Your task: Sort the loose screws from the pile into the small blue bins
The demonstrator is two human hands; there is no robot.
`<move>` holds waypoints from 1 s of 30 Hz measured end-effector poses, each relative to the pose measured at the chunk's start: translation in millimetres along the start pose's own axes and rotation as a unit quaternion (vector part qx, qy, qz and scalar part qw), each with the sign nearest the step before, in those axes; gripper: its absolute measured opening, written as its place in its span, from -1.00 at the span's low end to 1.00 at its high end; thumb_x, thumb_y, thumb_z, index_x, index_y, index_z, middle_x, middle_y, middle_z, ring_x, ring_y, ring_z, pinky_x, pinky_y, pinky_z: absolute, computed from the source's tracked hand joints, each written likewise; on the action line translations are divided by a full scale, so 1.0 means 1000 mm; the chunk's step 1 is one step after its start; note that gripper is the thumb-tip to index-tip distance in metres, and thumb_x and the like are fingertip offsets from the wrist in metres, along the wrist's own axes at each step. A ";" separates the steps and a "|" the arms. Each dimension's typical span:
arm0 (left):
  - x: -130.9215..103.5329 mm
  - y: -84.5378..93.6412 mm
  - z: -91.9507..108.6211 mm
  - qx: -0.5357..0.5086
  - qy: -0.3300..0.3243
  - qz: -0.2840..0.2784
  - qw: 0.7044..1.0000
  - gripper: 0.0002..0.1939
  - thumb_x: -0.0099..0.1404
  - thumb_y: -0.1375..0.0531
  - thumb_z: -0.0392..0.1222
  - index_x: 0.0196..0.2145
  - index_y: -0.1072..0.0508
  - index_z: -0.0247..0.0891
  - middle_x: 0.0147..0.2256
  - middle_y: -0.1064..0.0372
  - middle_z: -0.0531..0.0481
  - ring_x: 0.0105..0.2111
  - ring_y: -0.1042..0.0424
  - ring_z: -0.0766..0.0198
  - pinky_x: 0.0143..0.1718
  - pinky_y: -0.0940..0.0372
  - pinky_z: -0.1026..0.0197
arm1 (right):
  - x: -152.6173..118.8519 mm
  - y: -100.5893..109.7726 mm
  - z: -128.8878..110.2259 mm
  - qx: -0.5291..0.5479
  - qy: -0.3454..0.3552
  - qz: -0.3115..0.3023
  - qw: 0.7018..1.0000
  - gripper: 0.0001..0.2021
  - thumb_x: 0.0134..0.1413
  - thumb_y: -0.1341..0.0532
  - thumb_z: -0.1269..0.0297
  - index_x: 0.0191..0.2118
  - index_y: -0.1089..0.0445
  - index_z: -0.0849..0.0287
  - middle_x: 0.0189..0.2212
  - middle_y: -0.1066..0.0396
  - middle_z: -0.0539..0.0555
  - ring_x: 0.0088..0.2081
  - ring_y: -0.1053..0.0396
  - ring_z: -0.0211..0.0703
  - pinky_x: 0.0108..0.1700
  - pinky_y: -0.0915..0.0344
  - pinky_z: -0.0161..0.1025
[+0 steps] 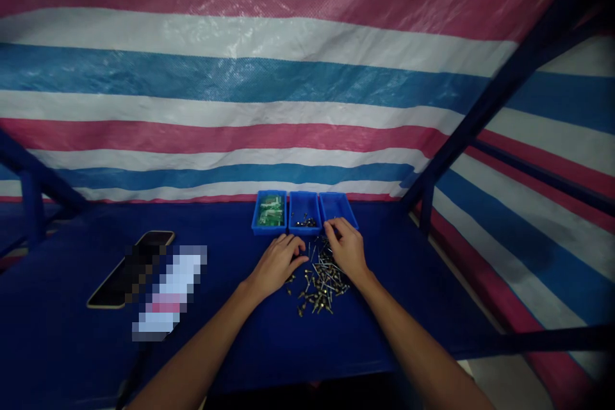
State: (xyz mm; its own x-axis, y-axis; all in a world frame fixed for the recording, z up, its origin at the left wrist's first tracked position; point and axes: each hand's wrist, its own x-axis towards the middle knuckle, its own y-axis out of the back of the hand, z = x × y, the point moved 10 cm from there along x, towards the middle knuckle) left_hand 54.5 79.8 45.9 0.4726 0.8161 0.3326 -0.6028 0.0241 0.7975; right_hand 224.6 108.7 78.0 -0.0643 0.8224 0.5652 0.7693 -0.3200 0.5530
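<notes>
A loose pile of small metal pins with brassy heads point(324, 282) lies on the blue table between my hands. My left hand point(279, 262) rests at the pile's left edge, thumb and fingers curved with a gap between them, and nothing shows in it. At the pile's upper right, my right hand point(346, 245) has its thumb and forefinger together near the right bin; whatever they hold is too small to make out. Behind the hands stand three blue bins: the left bin point(255, 229) holds green-and-clear packets, the middle bin point(303, 197) a few small metal parts, and the right bin point(336, 204) shows no contents.
A dark phone point(108, 282) lies on the left of the blue table point(230, 346), beside a pixelated white and pink item point(168, 295). Blue metal bars point(461, 134) slant up at both sides. Striped sheeting point(240, 77) hangs behind the table.
</notes>
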 end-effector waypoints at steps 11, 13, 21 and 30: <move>0.000 0.010 0.018 -0.008 -0.025 -0.003 1.000 -0.70 0.20 -0.17 -0.44 -0.14 -0.35 -0.14 -0.18 -0.35 0.00 -0.13 -0.36 0.11 0.04 -0.27 0.01 | 0.000 0.000 -0.001 0.000 0.003 0.003 1.000 -0.71 0.48 -0.09 0.14 -0.22 -0.49 0.09 -0.34 -0.47 0.04 -0.35 -0.42 -0.12 -0.20 -0.29 -0.21; -0.001 0.010 0.018 0.004 -0.023 -0.004 1.000 -0.68 0.16 -0.15 -0.45 -0.16 -0.34 -0.14 -0.19 -0.34 0.00 -0.14 -0.35 0.10 0.00 -0.28 0.01 | 0.000 0.001 -0.001 0.000 0.002 0.005 1.000 -0.71 0.49 -0.09 0.14 -0.22 -0.49 0.09 -0.34 -0.47 0.04 -0.35 -0.42 -0.13 -0.20 -0.29 -0.21; 0.001 0.008 0.003 0.021 0.002 0.018 1.000 -0.67 0.26 -0.10 -0.47 -0.08 -0.36 -0.14 -0.19 -0.37 0.00 -0.14 -0.36 0.11 -0.04 -0.28 0.03 | 0.000 0.003 -0.002 0.002 0.002 0.008 1.000 -0.70 0.50 -0.08 0.13 -0.23 -0.48 0.09 -0.34 -0.47 0.05 -0.35 -0.41 -0.12 -0.21 -0.29 -0.21; -0.003 0.012 0.005 0.147 0.029 0.018 0.989 -0.79 0.27 -0.20 -0.30 -0.12 -0.36 -0.15 -0.13 -0.37 -0.07 -0.14 -0.41 0.00 -0.09 -0.20 -0.04 | 0.000 0.003 -0.002 0.001 0.001 0.005 1.000 -0.72 0.50 -0.09 0.15 -0.22 -0.48 0.09 -0.33 -0.46 0.04 -0.33 -0.41 -0.13 -0.20 -0.27 -0.22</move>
State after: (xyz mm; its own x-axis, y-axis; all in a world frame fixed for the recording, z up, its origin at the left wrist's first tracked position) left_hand 49.6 74.7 56.9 0.4119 0.8450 0.3411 -0.4018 -0.1676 0.9003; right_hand 225.3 106.9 80.6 -0.0580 0.8176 0.5728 0.7715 -0.3274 0.5455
